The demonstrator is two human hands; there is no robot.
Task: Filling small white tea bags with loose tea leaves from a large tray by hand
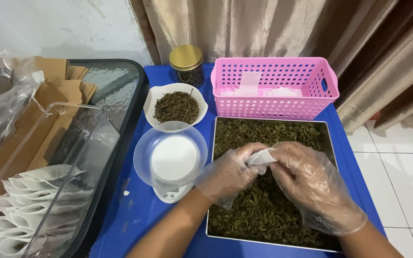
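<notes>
Both my hands wear thin clear plastic gloves and meet over a metal tray [331, 143] filled with dried green-brown leaves [264, 210]. My left hand [225, 174] and my right hand [311, 184] together pinch a small white paper filter bag [263, 156], held just above the leaves. Left of the tray stands a small white kitchen scale [170, 191] with a clear round bowl [170, 153] on top of it.
A white bowl of dark dried twigs [176, 106], a gold-lidded jar [186, 64] and a pink perforated basket [273, 86] stand at the back of the blue table [135, 215]. A clear bin [39, 191] at the left holds several white filled bags and brown paper pouches.
</notes>
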